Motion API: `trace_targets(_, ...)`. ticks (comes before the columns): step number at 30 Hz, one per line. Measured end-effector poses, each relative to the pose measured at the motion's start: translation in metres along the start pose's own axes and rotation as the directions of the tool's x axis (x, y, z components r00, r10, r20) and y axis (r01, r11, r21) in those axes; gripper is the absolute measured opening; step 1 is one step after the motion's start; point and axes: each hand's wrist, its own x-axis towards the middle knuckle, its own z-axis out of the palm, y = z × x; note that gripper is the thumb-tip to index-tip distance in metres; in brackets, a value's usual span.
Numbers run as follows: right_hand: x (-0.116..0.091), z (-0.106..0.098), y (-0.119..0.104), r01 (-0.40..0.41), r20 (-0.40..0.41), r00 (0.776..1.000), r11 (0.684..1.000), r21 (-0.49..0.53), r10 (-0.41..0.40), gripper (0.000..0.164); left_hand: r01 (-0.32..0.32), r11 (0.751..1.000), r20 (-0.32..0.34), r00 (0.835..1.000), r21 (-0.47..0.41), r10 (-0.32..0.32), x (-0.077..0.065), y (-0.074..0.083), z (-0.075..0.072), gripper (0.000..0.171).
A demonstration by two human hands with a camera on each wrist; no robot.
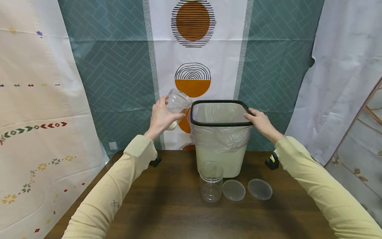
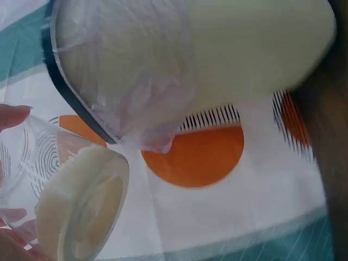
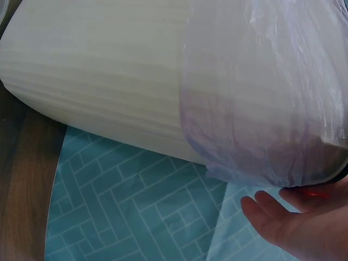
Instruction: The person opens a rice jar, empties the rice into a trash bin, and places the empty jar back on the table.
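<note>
My left hand grips a clear plastic jar, tilted with its mouth up toward the bin's left rim. Pale cream-coloured contents sit packed in the jar's bottom end. A cream trash bin with a black rim stands on the table, a thin translucent bag folded over its edge. At the bin's right rim my right hand holds on, thumb over the black edge; its other fingertips are loosely bent outside the bag.
In front of the bin a second clear jar stands upright without a lid. Two round clear lids, a left lid and a right lid, lie beside it on the brown wooden table. Patterned cloths hang behind and at both sides.
</note>
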Motion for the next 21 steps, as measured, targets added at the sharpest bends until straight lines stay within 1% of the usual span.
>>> trace_targets(3, 0.0, 0.001, 0.0, 0.0, -0.002, 1.0, 1.0, 0.0, 0.0, 0.065, -0.056, 0.995, -0.012, 0.998, 0.087, 0.057, 0.001, 0.001, 0.0, 0.082)
trace_targets(9, 0.0, 0.001, 0.001, 0.006, -0.008, 1.0, 1.0, -0.008, -0.006, 0.065, -0.157, 0.963, -0.019, 0.986, 0.218, 0.165, 0.005, 0.003, 0.001, 0.081)
trace_targets(13, -0.001, 0.0, 0.001, 0.004, -0.004, 1.0, 1.0, -0.008, -0.004, 0.065, -0.215, 0.939, -0.025, 0.973, 0.268, 0.23, 0.008, 0.006, 0.002, 0.082)
trace_targets(17, -0.002, 0.0, 0.001, 0.0, 0.003, 1.0, 1.0, -0.007, 0.0, 0.065, -0.272, 0.912, -0.031, 0.955, 0.307, 0.295, 0.011, 0.01, 0.004, 0.081)
trace_targets(19, -0.001, 0.0, 0.001, 0.005, 0.003, 1.0, 1.0, -0.007, -0.005, 0.064, -0.287, 0.901, -0.027, 0.95, 0.324, 0.312, 0.012, 0.013, 0.004, 0.081)
trace_targets(21, -0.001, 0.0, 0.001, 0.008, 0.004, 1.0, 1.0, -0.007, -0.008, 0.064, -0.298, 0.897, -0.024, 0.946, 0.327, 0.323, 0.013, 0.015, 0.004, 0.079)
